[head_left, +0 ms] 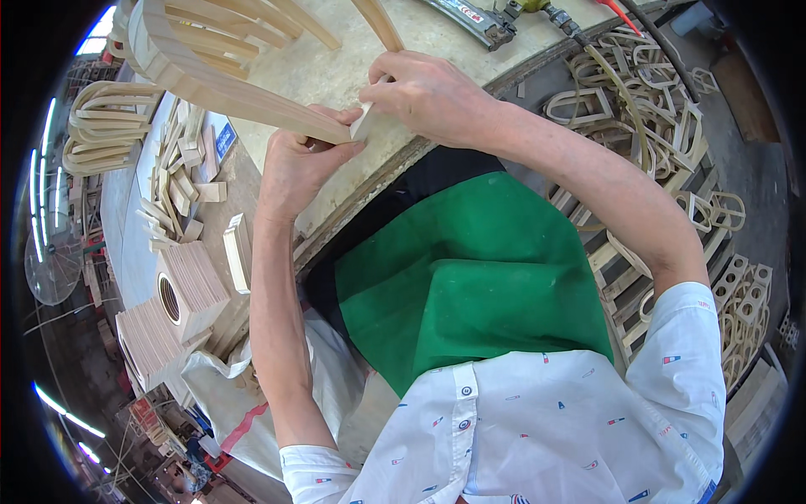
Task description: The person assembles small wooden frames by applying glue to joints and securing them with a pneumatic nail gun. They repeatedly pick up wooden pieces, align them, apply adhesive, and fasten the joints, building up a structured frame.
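Note:
A curved pale wooden frame piece (218,84) with several slats reaches from the upper left down to the edge of the round workbench (336,67). My left hand (294,164) grips the lower end of this frame from below. My right hand (428,92) presses a small wooden block (365,122) against that same end, fingers curled over it. Both forearms come up from the lower part of the view over a green apron (470,277).
Stacks of small wooden blocks and slats (180,193) lie on a side table at left, with bent wooden hoops (105,126) beyond. A pneumatic nail gun (470,18) lies on the bench top. Many curved wooden frames (646,109) are piled at right.

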A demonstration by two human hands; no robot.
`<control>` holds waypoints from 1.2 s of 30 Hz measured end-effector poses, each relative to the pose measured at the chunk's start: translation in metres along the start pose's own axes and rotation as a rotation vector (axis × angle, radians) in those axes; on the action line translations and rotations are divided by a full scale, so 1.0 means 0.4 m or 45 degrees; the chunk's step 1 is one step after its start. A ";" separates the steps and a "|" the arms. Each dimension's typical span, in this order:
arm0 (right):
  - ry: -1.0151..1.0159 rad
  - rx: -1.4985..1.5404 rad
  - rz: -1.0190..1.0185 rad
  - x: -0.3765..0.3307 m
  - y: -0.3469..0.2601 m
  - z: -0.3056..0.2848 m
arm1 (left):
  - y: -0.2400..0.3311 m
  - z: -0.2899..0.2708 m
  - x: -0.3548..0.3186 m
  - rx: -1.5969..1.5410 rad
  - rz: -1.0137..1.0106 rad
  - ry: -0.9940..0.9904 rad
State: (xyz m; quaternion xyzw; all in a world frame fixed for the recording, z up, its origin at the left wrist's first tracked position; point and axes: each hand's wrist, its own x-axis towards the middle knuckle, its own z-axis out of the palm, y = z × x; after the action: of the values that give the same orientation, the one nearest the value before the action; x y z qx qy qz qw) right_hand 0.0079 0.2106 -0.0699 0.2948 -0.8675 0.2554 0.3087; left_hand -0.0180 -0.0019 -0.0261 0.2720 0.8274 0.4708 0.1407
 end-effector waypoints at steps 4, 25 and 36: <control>-0.013 0.063 0.091 0.006 -0.006 -0.025 | 0.024 0.006 0.010 -0.015 -0.091 0.008; -0.152 0.410 1.501 0.103 0.247 -0.329 | 0.010 -0.012 0.002 0.040 -0.115 -0.074; 0.653 1.636 1.627 -0.122 -0.302 -0.229 | -0.009 -0.010 0.007 0.012 -0.067 -0.079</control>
State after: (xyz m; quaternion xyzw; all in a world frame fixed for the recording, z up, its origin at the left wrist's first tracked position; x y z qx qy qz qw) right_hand 0.1548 0.2010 -0.0096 -0.1884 -0.4632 0.8632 0.0697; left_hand -0.0235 -0.0044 -0.0269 0.2651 0.8318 0.4544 0.1772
